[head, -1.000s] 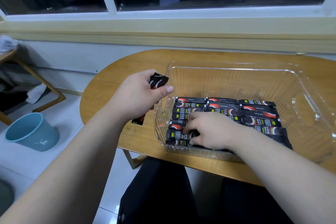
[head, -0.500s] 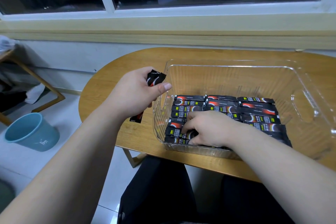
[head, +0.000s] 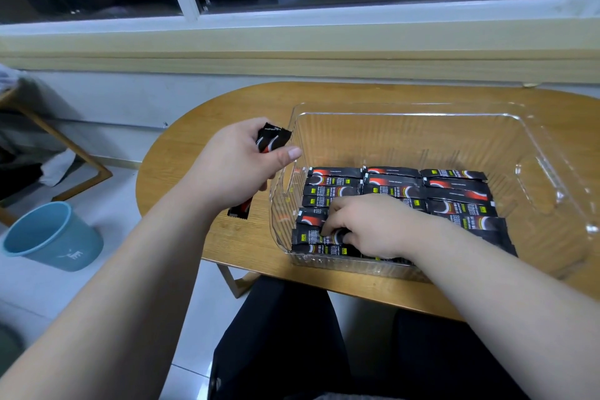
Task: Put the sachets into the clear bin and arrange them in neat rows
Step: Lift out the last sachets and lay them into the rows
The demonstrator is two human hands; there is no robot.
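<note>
A clear plastic bin (head: pixel 406 127) stands on the wooden table (head: pixel 227 101). Several black sachets with red and white print (head: pixel 454 195) lie in rows on its floor, in three columns. My left hand (head: pixel 233 169) hovers just outside the bin's left wall and grips a few black sachets (head: pixel 271 140) upright; their lower ends stick out below the hand. My right hand (head: pixel 367 224) is inside the bin at the near left, fingers curled, pinching a sachet (head: pixel 308 235) in the left column. My right forearm hides the near middle sachets.
A blue waste bucket (head: pixel 48 237) stands on the white tiled floor at the left. A wooden chair frame (head: pixel 74 153) is further left. A window sill and wall run behind the table. My dark-clothed lap is below the table's near edge.
The view has shifted slightly. My right hand's fingers have worked a little on the near-left sachets. My left hand has stayed beside the bin with its sachets.
</note>
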